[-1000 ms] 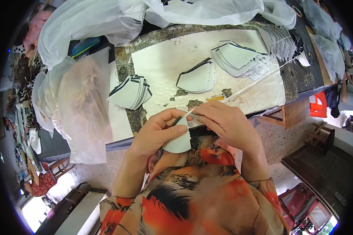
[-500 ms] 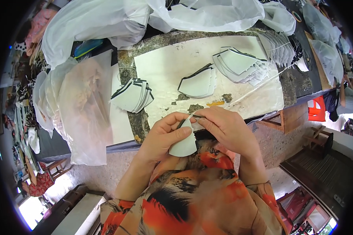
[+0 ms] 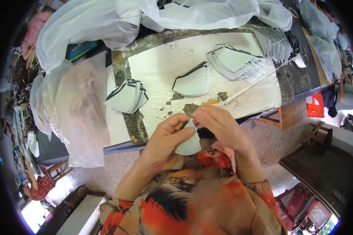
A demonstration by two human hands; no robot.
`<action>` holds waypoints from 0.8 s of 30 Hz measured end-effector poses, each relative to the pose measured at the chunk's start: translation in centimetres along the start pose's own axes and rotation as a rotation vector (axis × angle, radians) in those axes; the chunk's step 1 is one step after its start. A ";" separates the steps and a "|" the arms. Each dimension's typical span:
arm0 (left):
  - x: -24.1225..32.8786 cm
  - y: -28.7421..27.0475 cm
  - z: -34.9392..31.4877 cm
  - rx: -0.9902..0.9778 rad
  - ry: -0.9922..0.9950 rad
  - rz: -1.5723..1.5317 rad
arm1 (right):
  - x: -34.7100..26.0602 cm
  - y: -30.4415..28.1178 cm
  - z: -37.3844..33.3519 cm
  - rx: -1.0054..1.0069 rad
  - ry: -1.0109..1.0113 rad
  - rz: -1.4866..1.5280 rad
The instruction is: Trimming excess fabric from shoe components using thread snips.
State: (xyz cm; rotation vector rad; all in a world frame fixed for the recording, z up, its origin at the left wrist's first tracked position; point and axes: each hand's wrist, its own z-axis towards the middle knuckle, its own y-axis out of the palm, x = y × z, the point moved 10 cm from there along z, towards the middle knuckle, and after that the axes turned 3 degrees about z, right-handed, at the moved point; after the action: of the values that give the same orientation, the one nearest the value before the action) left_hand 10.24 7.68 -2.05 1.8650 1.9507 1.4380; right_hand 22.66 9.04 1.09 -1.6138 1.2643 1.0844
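Between thumb and fingers of my left hand (image 3: 171, 134) is a pale, fan-shaped fabric piece (image 3: 189, 145) with a dark edging strip along one side. My right hand (image 3: 217, 123) is closed in a pinch at the upper tip of that piece, where the edging ends; the fingers hide the pinched end. Both hands are just off the table's near edge. Beyond them on a white sheet (image 3: 153, 70) lie a small middle stack of similar pieces (image 3: 192, 83) and a larger stack (image 3: 235, 62) farther right. A fanned stack (image 3: 128, 96) is at the left.
Clear plastic bags (image 3: 80, 113) cover the table's left side, and more plastic bags (image 3: 208, 15) line its far side. A row of grey layered pieces (image 3: 272, 45) sits at the far right. A wooden stool (image 3: 317, 137) and a red chair (image 3: 315, 105) stand right of the table.
The view has shifted slightly. My right hand's fingers have closed in nearer the piece's tip, and the dark strip end that showed between them is now hidden. My left hand keeps its hold.
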 end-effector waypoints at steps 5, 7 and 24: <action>0.8 0.1 0.3 0.021 -0.001 0.151 | 1.6 -0.2 -0.1 0.010 0.061 0.376; 1.4 0.8 0.3 0.024 -0.003 0.215 | 1.0 -1.0 -0.2 0.024 0.075 0.386; 10.4 1.2 2.4 0.312 0.676 1.383 | 0.3 -16.2 -2.0 0.820 -0.057 0.327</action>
State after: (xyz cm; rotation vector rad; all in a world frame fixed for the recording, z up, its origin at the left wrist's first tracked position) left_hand 10.01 17.25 2.82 3.5254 0.7649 2.3187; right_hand 38.89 10.02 2.70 -0.7707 1.6771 0.6362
